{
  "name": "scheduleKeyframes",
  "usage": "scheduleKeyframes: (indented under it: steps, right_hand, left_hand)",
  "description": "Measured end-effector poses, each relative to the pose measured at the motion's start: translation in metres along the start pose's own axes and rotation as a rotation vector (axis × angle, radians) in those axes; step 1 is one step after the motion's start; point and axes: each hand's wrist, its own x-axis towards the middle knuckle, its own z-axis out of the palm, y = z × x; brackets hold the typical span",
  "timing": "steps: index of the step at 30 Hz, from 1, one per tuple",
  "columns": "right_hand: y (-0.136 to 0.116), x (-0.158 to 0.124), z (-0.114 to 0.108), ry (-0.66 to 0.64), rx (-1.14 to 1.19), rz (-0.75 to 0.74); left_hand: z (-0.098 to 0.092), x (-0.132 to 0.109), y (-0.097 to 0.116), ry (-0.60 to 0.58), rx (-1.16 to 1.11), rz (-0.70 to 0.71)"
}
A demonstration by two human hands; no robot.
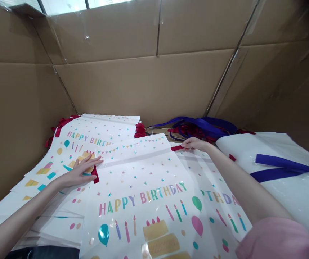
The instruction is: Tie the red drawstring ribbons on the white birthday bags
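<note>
At eight o'clock, the left hand lies with fingers spread, thumb at the left red tab; at six o'clock sits the birthday sheet; near four o'clock, the right hand pinches the right red tab. Even, light tension is advisable against creasing. The sheet's lower edge is cut off.

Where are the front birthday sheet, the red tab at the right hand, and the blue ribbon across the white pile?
Front birthday sheet (143,198): head view, on its HAPPY BIRTHDAY lettering.
Red tab (176,148): head view, middle of the strip.
Blue ribbon (281,162): head view, its upper strand.
</note>
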Motion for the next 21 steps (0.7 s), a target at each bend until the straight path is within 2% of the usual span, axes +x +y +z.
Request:
scheduleKeyframes:
  steps: [6, 12, 15, 21]
  right_hand:
    - [0.006, 0.003, -0.001, 0.002, 0.002, -0.017]
    - [0.005, 0.000, 0.002, 0.098, -0.015, 0.030]
    - [0.003, 0.000, 0.003, 0.105, -0.044, 0.044]
    - [0.011, 0.006, 0.003, 0.097, -0.082, 0.014]
  left_hand:
    - [-0.001, -0.001, 0.001, -0.003, -0.034, 0.030]
    - [0.005, 0.003, -0.011, -0.001, -0.027, 0.034]
    - [0.007, 0.004, -0.016, 0.005, -0.021, 0.048]
    - [0.006, 0.002, -0.011, -0.005, -0.021, 0.025]
